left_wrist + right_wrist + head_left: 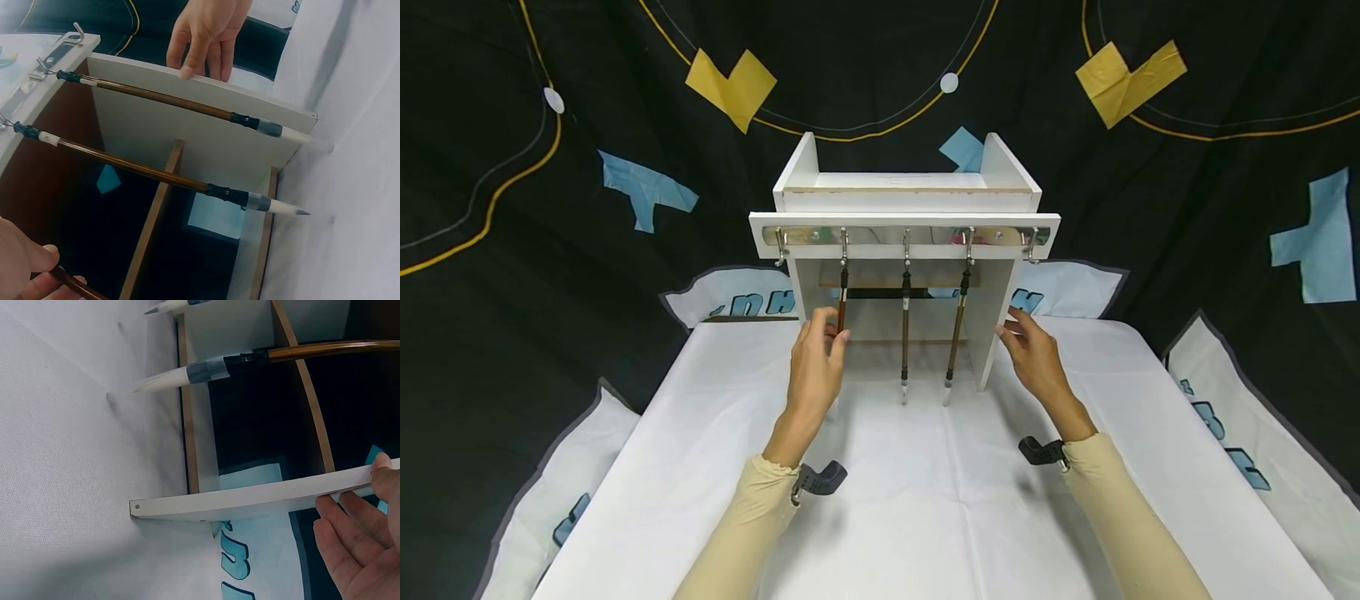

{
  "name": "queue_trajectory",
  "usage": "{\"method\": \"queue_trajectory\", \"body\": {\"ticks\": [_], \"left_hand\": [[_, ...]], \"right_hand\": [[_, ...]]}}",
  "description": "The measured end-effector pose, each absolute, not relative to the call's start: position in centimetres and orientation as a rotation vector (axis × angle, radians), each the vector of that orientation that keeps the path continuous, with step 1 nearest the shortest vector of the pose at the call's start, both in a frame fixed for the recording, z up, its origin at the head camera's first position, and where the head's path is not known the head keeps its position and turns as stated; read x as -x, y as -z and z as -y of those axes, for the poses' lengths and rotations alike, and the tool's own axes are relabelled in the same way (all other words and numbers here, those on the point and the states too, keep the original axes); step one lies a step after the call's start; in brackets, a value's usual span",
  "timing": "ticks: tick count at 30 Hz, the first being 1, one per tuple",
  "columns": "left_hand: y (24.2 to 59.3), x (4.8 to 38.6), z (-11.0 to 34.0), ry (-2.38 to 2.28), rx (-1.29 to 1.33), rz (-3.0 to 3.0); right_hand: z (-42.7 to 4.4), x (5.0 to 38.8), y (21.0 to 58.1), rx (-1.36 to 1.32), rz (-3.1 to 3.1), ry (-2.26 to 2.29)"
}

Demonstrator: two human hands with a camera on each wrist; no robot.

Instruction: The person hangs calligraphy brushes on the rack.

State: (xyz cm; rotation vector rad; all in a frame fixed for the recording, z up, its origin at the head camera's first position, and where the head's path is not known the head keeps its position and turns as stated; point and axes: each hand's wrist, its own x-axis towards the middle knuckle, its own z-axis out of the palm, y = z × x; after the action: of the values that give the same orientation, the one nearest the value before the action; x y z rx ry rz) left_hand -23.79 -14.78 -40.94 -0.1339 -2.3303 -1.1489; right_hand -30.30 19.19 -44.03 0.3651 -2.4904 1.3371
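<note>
A white wooden shelf [910,202] stands on the table, with a metal hook rail [880,236] across its front. My left hand [816,371] pinches the brown handle of a calligraphy brush [842,308] below the second hook from the left; its lower end is hidden by the hand. A middle brush [906,333] and a right-hand brush [957,329] hang bristles down from hooks. My right hand [1037,358] holds the front edge of the shelf's right side panel [262,494], thumb on the edge and fingers against the outer face.
White cloth covers the table [895,500] below the shelf. The two outermost hooks carry no brush. Black curtain [880,50] hangs behind, with yellow tape [730,87], blue tape [647,187] and cords. Printed white cloths [1067,292] lie around the table's edges.
</note>
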Motion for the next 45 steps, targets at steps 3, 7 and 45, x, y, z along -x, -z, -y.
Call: {"method": "queue_trajectory", "body": {"ticks": [3,7,45], "left_hand": [[41.2,24.2,14.7,1.163,0.138,2.308],[41.4,24.8,14.5,1.178,0.154,2.281],[42.3,26.2,14.4,1.151,0.117,2.284]], "right_hand": [[-19.2,30.3,44.0,-0.367,2.493,-1.332],[-19.2,30.4,44.0,-0.370,2.488,-1.337],[-19.1,30.4,44.0,-0.370,2.487,-1.337]]}}
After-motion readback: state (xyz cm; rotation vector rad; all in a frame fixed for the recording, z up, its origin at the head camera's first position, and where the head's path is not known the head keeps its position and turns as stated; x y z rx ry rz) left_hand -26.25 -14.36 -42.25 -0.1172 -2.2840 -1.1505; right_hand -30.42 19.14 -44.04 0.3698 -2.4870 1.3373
